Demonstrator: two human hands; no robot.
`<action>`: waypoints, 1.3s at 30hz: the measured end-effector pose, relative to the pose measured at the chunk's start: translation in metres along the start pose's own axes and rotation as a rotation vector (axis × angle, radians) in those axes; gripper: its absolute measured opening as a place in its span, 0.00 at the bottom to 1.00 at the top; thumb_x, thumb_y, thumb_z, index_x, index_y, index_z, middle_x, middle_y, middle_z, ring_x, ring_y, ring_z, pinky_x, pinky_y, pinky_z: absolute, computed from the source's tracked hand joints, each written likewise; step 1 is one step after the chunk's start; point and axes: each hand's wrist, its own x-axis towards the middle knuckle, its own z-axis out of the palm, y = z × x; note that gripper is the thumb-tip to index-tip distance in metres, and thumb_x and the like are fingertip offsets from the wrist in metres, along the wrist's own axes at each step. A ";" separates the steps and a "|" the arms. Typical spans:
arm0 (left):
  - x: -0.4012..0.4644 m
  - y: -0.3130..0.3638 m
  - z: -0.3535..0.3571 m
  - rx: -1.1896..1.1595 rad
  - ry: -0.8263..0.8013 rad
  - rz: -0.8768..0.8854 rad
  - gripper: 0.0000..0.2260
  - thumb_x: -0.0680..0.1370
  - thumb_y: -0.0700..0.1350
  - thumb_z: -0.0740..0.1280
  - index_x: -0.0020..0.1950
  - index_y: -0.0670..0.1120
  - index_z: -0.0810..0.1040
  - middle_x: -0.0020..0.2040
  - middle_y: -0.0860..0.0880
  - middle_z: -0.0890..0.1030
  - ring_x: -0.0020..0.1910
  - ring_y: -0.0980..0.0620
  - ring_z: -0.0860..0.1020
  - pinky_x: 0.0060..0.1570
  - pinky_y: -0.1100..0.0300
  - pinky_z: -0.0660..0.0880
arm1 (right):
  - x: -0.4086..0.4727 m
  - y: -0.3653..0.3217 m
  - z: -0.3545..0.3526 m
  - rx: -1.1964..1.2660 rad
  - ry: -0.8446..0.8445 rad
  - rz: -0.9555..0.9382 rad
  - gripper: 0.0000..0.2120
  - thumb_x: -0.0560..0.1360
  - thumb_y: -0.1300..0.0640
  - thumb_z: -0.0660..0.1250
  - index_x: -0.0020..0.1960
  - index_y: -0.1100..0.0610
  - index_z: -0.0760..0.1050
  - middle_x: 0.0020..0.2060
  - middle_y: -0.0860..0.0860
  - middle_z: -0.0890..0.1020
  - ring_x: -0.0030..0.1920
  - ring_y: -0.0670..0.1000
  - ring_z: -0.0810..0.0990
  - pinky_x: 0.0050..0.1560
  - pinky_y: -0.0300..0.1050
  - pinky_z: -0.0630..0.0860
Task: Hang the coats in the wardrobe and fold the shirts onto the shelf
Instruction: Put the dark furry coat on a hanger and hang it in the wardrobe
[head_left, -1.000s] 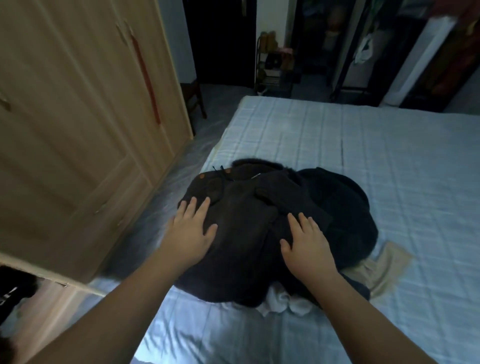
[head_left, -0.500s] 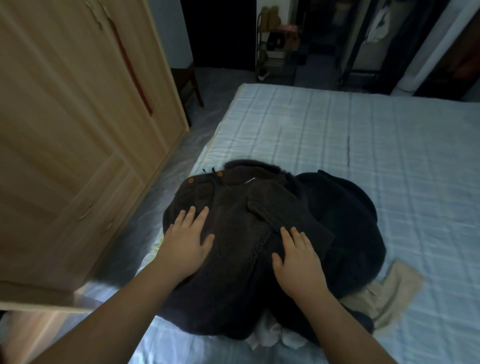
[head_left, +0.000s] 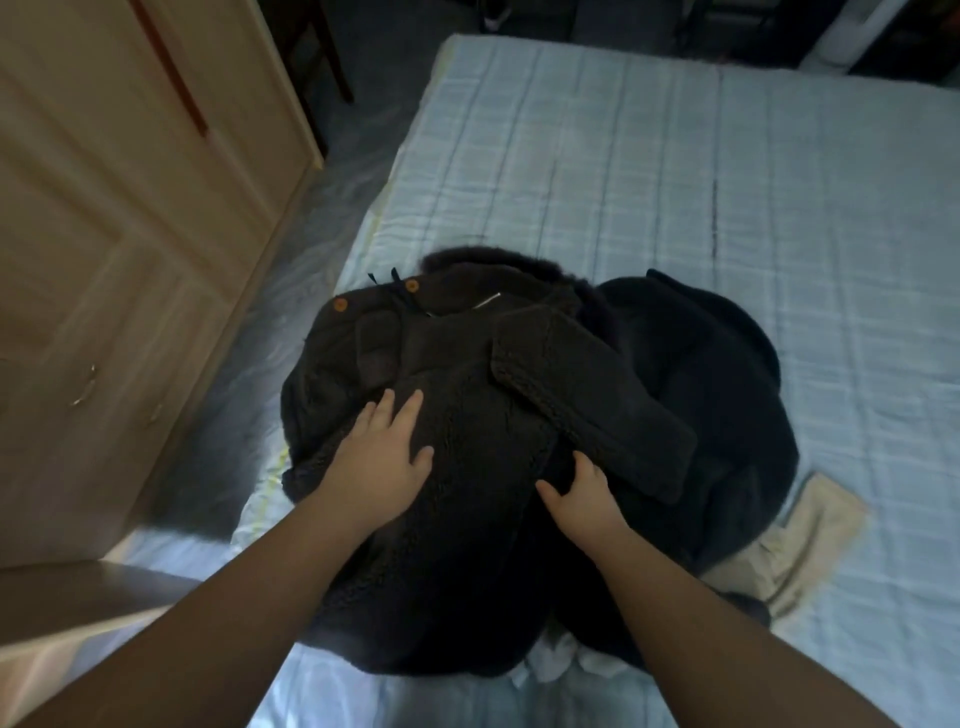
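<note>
Dark brown fleece coat (head_left: 467, 415), frame centre: left hand (head_left: 382, 462) flat, right hand (head_left: 582, 493) fingers (head_left: 584, 462) tucked under sleeve, grip unclear; lifting risked dragging heaped clothes off pale checked bed (head_left: 623, 171).

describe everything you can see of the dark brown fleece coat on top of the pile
The dark brown fleece coat looks like thick, nubby fleece. Two round orange-brown buttons sit near its collar, beside a thin dark cord. One sleeve lies folded across its front. It is heaped on a black garment at the edge of the bed. The left hand rests flat on it; the right hand has its fingers tucked under the sleeve.
</note>
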 end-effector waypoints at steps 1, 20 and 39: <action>0.001 -0.002 0.004 0.000 -0.013 0.002 0.32 0.80 0.56 0.60 0.80 0.54 0.47 0.81 0.44 0.50 0.78 0.42 0.51 0.75 0.47 0.56 | 0.006 0.000 0.006 0.008 0.031 0.041 0.40 0.76 0.42 0.68 0.79 0.51 0.51 0.75 0.59 0.59 0.71 0.63 0.65 0.69 0.58 0.67; -0.036 0.015 0.034 -0.134 -0.122 0.004 0.31 0.79 0.50 0.62 0.80 0.55 0.51 0.80 0.44 0.52 0.78 0.42 0.54 0.73 0.44 0.62 | -0.065 0.029 0.042 -0.112 0.016 -0.149 0.26 0.76 0.60 0.61 0.72 0.45 0.61 0.59 0.57 0.69 0.39 0.50 0.72 0.44 0.44 0.72; 0.012 0.060 0.005 -0.211 -0.061 0.046 0.31 0.80 0.49 0.62 0.80 0.55 0.51 0.80 0.45 0.51 0.78 0.44 0.53 0.74 0.45 0.60 | -0.007 -0.010 -0.054 -0.098 0.460 -0.231 0.19 0.79 0.50 0.62 0.69 0.51 0.69 0.59 0.51 0.72 0.61 0.53 0.72 0.59 0.49 0.71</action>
